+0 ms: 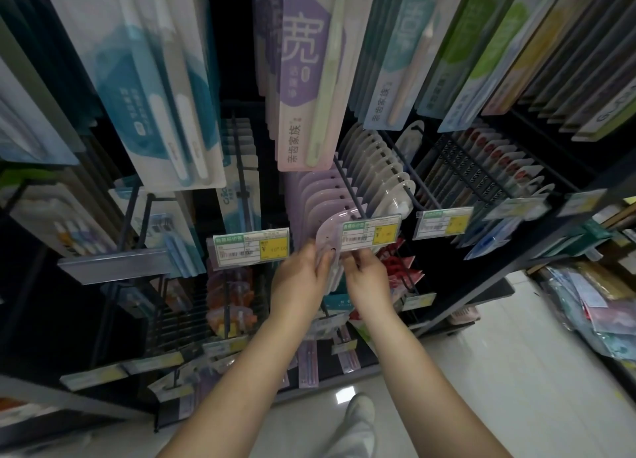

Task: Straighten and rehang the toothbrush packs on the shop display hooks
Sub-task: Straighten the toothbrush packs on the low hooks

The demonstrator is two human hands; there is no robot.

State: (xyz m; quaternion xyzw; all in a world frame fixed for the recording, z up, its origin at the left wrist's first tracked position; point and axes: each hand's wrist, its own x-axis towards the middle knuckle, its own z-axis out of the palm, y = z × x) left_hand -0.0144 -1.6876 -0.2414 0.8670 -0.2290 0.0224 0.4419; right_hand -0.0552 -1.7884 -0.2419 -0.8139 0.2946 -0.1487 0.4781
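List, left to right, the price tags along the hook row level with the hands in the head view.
Blank grey tag rail → price tag with yellow patch → price tag above the hands → third price tag → blurred tag.

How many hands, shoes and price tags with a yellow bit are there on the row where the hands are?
Hands: 2, the left hand and the right hand, both holding the lilac pack
White shoe: 1
Yellow-patch price tags: 3; those further right are too blurred to tell
Total: 6
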